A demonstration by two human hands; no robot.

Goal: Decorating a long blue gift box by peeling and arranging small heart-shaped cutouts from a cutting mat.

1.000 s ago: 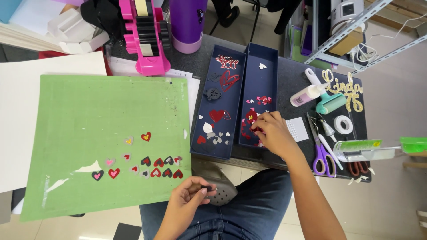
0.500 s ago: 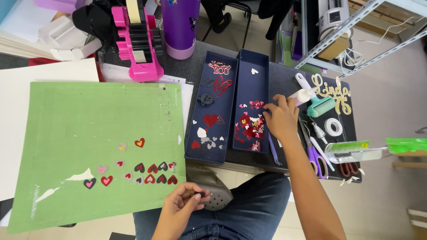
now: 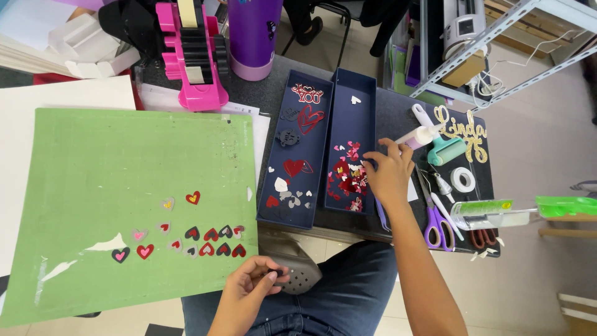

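Note:
My left hand (image 3: pixel 249 288) rests near my lap at the green cutting mat's (image 3: pixel 93 180) lower edge, fingertips pinched on a small dark piece (image 3: pixel 278 272). Small paper hearts (image 3: pixel 205 242) in red, black and pink lie in rows on the mat. My right hand (image 3: pixel 387 173) hovers over the right navy tray (image 3: pixel 362 99), fingers bent over a pile of small red and white heart cutouts (image 3: pixel 347 177). The left navy tray (image 3: pixel 281 211) holds larger red hearts and grey shapes.
A pink tape dispenser (image 3: pixel 189 56) and a purple bottle (image 3: pixel 255 34) stand at the back. Right of the trays lie a glue bottle (image 3: pixel 420 132), teal roller (image 3: pixel 446 149), tape roll (image 3: pixel 462 179), purple scissors (image 3: pixel 437 225) and a gold glitter cutout (image 3: pixel 463 129). A metal shelf (image 3: pixel 497 43) stands behind.
My right hand has moved up and to the right over the right tray's heart pile. My left hand stays low by my lap.

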